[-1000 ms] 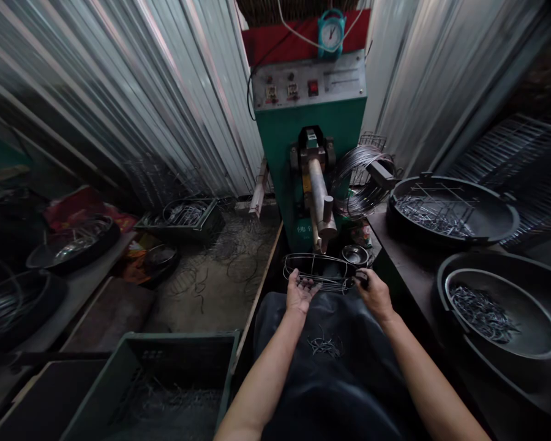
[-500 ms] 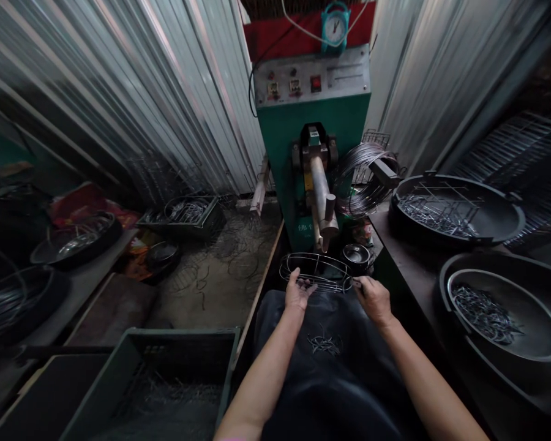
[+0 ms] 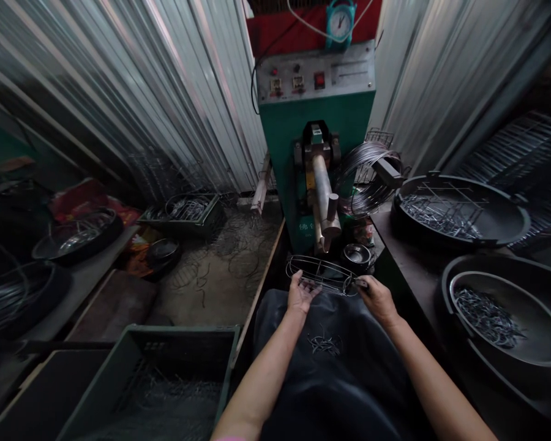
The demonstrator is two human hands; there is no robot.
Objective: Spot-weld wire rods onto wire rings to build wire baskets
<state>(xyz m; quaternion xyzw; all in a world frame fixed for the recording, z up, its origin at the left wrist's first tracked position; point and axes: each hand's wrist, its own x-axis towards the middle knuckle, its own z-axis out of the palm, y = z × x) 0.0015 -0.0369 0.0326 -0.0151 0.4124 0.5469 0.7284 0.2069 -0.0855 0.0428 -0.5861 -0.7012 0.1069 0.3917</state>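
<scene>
An oval wire basket frame (image 3: pixel 322 274) lies level just under the metal arm (image 3: pixel 324 195) of the green machine (image 3: pixel 316 122). My left hand (image 3: pixel 302 291) grips its near left rim from below, palm up. At the frame's right end my right hand (image 3: pixel 377 297) is closed, pinching a short wire piece against it. A small heap of short wire pieces (image 3: pixel 325 344) rests on the dark apron over my lap.
A wire coil (image 3: pixel 365 177) hangs right of the machine. A small steel bowl (image 3: pixel 356 254) sits behind the frame. Dark pans (image 3: pixel 461 211) (image 3: pixel 505 312) with wire pieces stand on the right bench. A green crate (image 3: pixel 165 380) is at lower left; corrugated sheets line the walls.
Both hands have shifted the wire frame slightly right and a little lower under the machine arm. The grips look unchanged; the view has drifted a little.
</scene>
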